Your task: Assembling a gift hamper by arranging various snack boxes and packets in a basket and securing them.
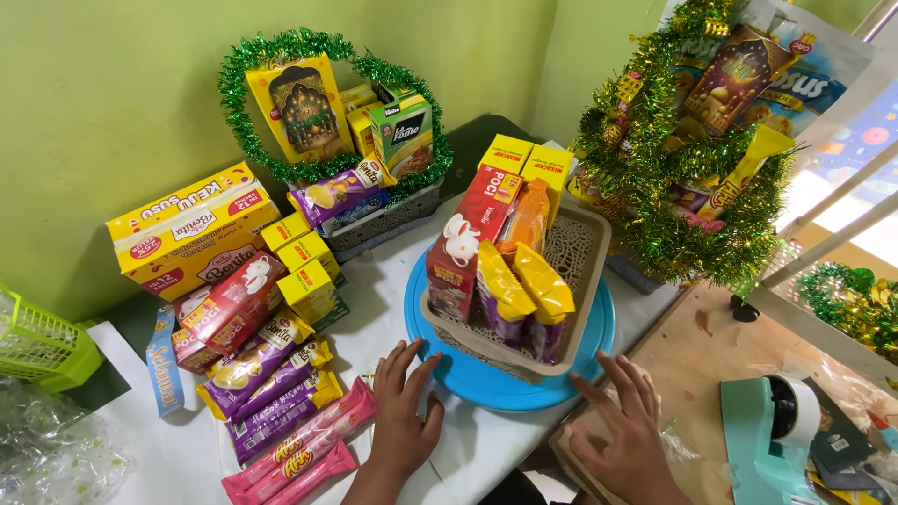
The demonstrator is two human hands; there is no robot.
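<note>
A beige plastic basket (pixel 587 271) stands on a round blue plate (pixel 486 379) at the table's middle. Inside it stand a red box with a white rabbit (pixel 465 245), yellow-and-purple snack packs (pixel 520 290), an orange pack (pixel 528 217) and yellow boxes (pixel 524 159). My left hand (pixel 402 411) lies flat, its fingertips at the plate's near-left rim. My right hand (pixel 629 421) rests with fingers spread at the plate's near-right rim, on a brown board. Neither hand holds anything.
Left of the plate lie purple snack packs (pixel 267 374), pink wafer packs (pixel 304 451), small yellow boxes (pixel 304 266) and a large yellow box (pixel 192 229). Two tinsel-trimmed baskets (pixel 323 122) (pixel 697 150) stand behind. A teal tape dispenser (pixel 772 430) sits at right, a green basket (pixel 37 346) at left.
</note>
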